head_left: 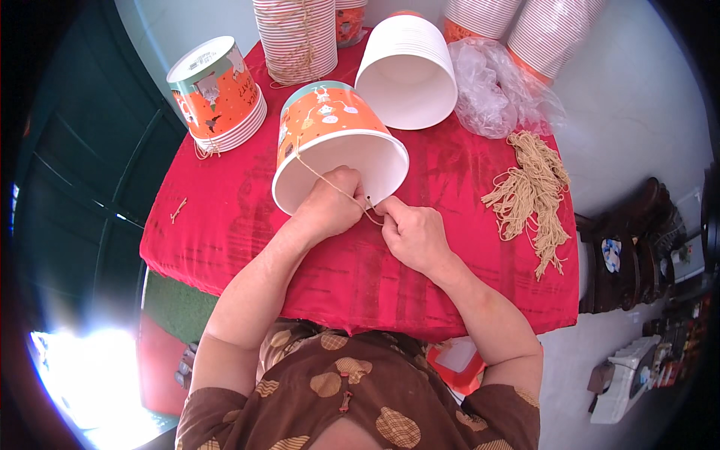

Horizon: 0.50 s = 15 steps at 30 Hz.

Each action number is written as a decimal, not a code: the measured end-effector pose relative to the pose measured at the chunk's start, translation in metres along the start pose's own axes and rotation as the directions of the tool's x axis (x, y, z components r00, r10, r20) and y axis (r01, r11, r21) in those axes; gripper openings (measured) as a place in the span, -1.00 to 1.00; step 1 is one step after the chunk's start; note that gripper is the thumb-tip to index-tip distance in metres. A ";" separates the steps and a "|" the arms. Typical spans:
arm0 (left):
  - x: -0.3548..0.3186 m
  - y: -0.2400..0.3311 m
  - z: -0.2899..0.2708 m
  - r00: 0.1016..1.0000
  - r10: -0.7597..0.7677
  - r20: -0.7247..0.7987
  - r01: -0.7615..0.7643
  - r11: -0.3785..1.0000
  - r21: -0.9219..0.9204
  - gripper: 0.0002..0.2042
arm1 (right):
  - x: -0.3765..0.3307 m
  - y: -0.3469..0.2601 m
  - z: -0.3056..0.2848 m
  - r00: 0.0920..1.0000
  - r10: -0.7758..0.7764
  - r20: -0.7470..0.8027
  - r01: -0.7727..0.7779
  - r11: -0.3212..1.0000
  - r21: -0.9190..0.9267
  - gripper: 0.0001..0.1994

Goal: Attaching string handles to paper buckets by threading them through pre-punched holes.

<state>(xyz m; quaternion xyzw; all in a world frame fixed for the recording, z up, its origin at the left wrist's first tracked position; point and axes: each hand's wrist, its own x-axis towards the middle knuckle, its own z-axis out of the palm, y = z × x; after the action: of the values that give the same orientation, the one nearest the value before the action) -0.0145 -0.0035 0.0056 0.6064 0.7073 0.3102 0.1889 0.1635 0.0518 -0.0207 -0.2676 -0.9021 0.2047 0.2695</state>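
An orange and teal paper bucket point(330, 120) lies tilted on the red tablecloth point(465, 225), its white open mouth toward me. My left hand point(330, 206) is closed on the bucket's near rim. A tan string point(319, 174) runs from a hole in the bucket's side across my left hand to my right hand point(411, 234). My right hand pinches the string's end just beside the rim, touching my left hand.
A bundle of tan strings point(532, 191) lies at the right. A stack of white buckets point(409, 67) lies on its side behind. More stacks point(296, 37) stand at the back, one printed stack point(217, 94) at the left. Crumpled clear plastic point(487, 86) sits back right.
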 end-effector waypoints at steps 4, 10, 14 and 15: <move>0.000 0.004 0.000 1.000 -0.006 -0.025 0.006 1.000 -0.006 -0.96 | 0.001 -0.002 -0.002 1.000 -0.026 -0.001 0.026 1.000 -0.003 -0.87; 0.000 0.004 0.003 0.999 0.017 -0.050 -0.016 0.999 0.031 -0.94 | 0.001 0.002 0.001 0.996 -0.087 -0.028 0.088 0.996 0.019 -0.92; 0.000 0.002 0.008 0.994 0.030 -0.103 -0.026 0.999 0.035 -0.94 | 0.002 0.003 0.001 0.995 -0.093 -0.047 0.096 0.994 0.057 -0.93; 0.001 0.002 0.008 0.995 0.020 -0.098 -0.016 0.999 0.041 -0.94 | 0.002 0.005 0.001 0.995 -0.089 -0.050 0.093 0.992 0.088 -0.93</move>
<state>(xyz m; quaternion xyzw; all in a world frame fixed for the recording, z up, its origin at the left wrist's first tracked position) -0.0078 -0.0010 0.0016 0.6005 0.7163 0.3272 0.1388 0.1626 0.0564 -0.0233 -0.2183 -0.8968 0.2266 0.3110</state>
